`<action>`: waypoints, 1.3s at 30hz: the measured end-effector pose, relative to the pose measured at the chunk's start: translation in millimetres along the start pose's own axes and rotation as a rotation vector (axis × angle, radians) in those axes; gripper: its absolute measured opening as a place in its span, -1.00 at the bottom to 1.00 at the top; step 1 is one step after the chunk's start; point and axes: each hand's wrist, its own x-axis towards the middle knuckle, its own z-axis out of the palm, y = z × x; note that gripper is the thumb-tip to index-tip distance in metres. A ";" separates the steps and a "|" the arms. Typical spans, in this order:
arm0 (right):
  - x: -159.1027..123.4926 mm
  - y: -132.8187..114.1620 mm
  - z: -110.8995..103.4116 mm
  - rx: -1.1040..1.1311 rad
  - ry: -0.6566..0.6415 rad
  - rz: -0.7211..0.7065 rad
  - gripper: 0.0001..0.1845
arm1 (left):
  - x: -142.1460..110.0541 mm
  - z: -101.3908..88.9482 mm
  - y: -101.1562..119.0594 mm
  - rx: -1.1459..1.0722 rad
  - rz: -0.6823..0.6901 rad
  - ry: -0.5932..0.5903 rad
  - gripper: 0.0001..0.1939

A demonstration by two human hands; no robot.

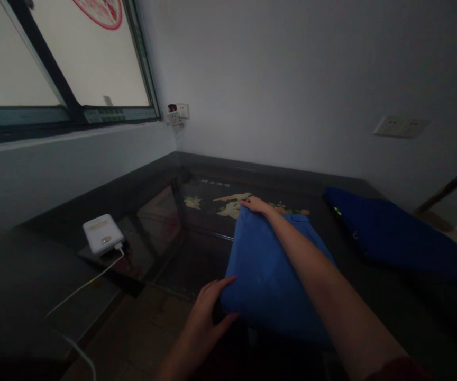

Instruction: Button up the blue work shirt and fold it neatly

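A folded blue garment [270, 270] lies at the front of a dark glossy table [165, 211], its near part reaching over the edge. My right hand [256, 205] pinches its far left corner, with the forearm crossing over the cloth. At the near left corner is my left hand [210, 304], thumb below and fingers above the cloth's edge. A small stitched detail shows at the garment's far right edge; its exact kind I cannot tell.
On the left, a white box-shaped device [102, 233] sits with a white cable [85, 286] hanging off the table. A dark blue padded item [395, 233] lies at the right. Wall sockets [400, 127] and a window [81, 58] border the table.
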 end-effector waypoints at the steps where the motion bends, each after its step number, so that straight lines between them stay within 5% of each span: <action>1: -1.2 0.3 1.8 0.005 0.021 0.008 -0.57 | -0.1 0.4 1.2 -0.008 -0.002 -0.010 -0.46; 8: -12.1 2.3 12.8 0.004 0.214 0.126 -0.64 | 22.9 -0.9 17.1 -0.226 -0.040 -0.061 -0.50; 16: -11.6 21.7 -2.1 0.094 0.534 0.195 -0.64 | 47.1 -3.7 12.1 -0.303 -0.167 -0.123 -0.48; 22: -8.6 39.7 -17.3 0.220 0.687 0.134 -0.67 | 49.9 -12.4 -2.1 0.016 -0.065 -0.007 -0.76; 25: -9.2 44.4 -22.3 0.237 0.696 0.104 -0.69 | 52.6 -22.1 -2.6 0.176 0.126 -0.058 -0.74; 32: -6.5 32.0 -13.1 0.237 0.505 -0.017 -0.72 | 63.8 -28.7 21.4 0.243 0.449 -0.400 -0.66; 39: -3.8 26.2 -0.3 0.201 0.409 0.034 -0.74 | 58.7 -12.3 10.4 0.329 0.462 -0.242 -0.71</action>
